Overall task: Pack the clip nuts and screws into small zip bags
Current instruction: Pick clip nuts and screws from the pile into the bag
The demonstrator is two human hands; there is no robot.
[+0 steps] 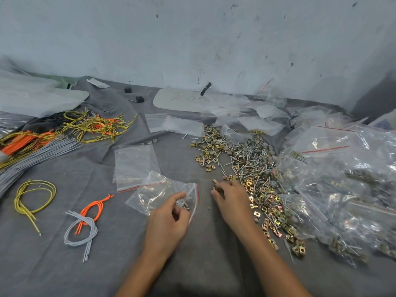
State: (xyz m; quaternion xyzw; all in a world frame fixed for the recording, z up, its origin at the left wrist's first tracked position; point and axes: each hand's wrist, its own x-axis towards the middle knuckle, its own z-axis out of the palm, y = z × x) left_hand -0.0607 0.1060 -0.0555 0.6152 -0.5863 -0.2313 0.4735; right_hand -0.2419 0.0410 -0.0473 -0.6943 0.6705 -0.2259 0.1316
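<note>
Nearest, the left hand (169,217) pinches a few screws at the mouth of a small clear zip bag (162,192), keeping it open; the right hand (230,199), its grip half-curled, picks brass clip nuts (270,202) off the grey-clothed desk (214,264); cable bundles (85,221) lie well clear

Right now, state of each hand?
Left hand: closed on the mouth of the small clear zip bag, a few screws inside.
Right hand: fingers curled, pinching brass-coloured square clip nuts at the pile's edge.
</note>
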